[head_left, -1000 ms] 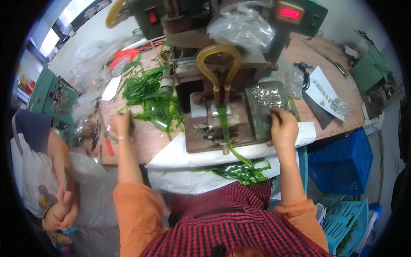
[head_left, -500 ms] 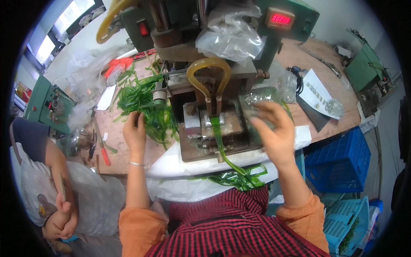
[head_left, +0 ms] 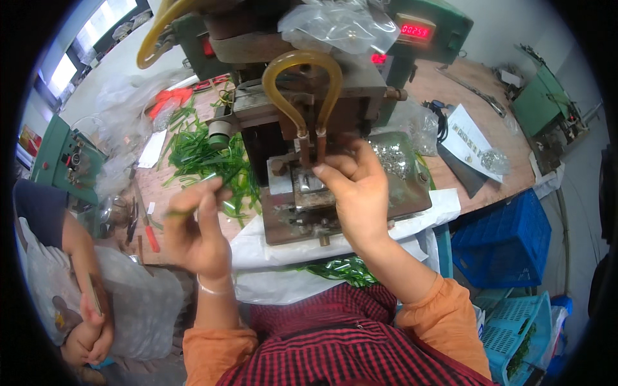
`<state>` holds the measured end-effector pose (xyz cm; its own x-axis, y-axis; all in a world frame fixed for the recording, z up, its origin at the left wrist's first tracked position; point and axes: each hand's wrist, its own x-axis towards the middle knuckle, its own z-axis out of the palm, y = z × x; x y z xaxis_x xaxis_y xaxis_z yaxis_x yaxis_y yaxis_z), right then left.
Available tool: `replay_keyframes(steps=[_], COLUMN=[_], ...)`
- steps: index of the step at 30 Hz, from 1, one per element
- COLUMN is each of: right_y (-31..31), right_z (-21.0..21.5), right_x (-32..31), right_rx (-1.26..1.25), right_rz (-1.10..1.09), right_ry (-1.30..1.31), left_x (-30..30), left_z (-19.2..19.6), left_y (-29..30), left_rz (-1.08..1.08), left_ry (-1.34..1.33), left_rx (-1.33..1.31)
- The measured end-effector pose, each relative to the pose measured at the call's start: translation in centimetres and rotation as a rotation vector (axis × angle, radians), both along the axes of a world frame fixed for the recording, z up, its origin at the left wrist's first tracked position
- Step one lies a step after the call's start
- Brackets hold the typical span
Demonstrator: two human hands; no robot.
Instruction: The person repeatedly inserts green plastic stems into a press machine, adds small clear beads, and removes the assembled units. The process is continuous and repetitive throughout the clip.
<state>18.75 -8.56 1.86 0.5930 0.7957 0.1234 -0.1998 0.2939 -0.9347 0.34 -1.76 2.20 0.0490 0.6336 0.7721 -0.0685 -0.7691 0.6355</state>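
Observation:
My left hand (head_left: 203, 235), smeared by motion, pinches a thin green ribbon strip (head_left: 222, 192) in front of the press. Behind it lies a tangled pile of green ribbon strips (head_left: 209, 151) on the bench. My right hand (head_left: 360, 193) reaches to the small metal die (head_left: 311, 183) of the green bench press (head_left: 248, 48). Its thumb and fingertips are closed together beside the metal prongs under a looped yellow hose (head_left: 302, 59); what they hold, if anything, is hidden. More shiny green strips (head_left: 347, 270) lie over white sheeting below the press.
Small silvery parts (head_left: 394, 159) fill a tray right of the die. A red-handled tool (head_left: 152, 238) lies at the left, near a seated person (head_left: 93, 302). Blue (head_left: 505, 241) and turquoise (head_left: 518, 341) crates stand at the right. A clear plastic bag (head_left: 338, 27) covers the press top.
The green strip under the prongs has left the die. My left hand has come nearer from the pile with a strip. My right hand has moved left to the die.

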Motion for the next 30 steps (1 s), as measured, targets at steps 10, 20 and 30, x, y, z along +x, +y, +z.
replay_keyframes(steps=[10,20,30], right_y=[-1.8,-5.6,-5.4], right_z=[-5.3,-9.0,-9.1], right_x=[8.7,13.8,10.2], right_rx=[-0.398,-0.433,-0.717], right_rz=[-0.227,-0.516,-0.46], right_ry=[-0.895,-0.967,-1.378], left_x=[5.3,5.4,4.3], left_z=[-1.9,-2.5,-3.9], left_y=[-1.5,-0.6,-3.7], left_rz=[-0.065,-0.118,-0.092], left_ry=[0.511,0.502,0.396], left_rx=[0.73,0.78,0.421])
